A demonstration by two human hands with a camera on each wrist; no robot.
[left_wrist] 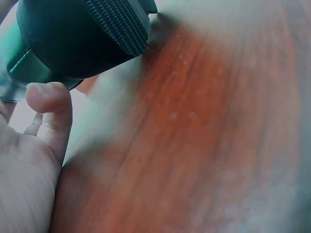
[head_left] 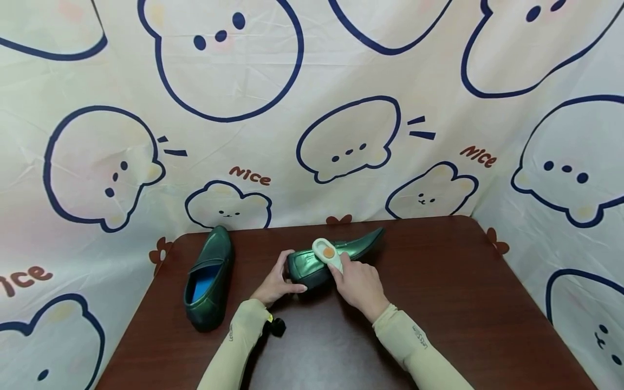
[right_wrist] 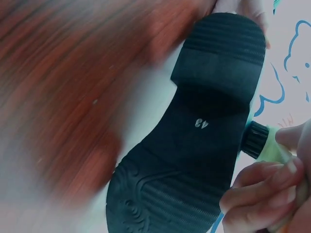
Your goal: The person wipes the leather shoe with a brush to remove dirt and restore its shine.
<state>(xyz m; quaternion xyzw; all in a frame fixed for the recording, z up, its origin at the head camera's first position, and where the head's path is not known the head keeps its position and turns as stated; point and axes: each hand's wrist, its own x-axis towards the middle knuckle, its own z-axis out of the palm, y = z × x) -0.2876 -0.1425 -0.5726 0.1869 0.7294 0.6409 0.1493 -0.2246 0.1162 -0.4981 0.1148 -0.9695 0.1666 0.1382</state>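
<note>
A shiny green loafer (head_left: 304,264) lies tipped on its side, its toe pointing right and back in the head view. My left hand (head_left: 273,284) grips it at the heel, with the thumb (left_wrist: 48,99) bent against the heel end. My right hand (head_left: 358,284) holds a pale green brush (head_left: 334,261) with an orange spot on it. Its black bristle end (right_wrist: 255,140) is against the side of the shoe. The dark sole (right_wrist: 209,121), marked 43, faces the right wrist camera.
A second green loafer (head_left: 208,314) with a blue insole stands upright at the left of the brown table (head_left: 463,303). Behind the table hangs a pale cloth (head_left: 273,146) with cartoon outlines. A small black object (head_left: 278,327) sits by the left wrist.
</note>
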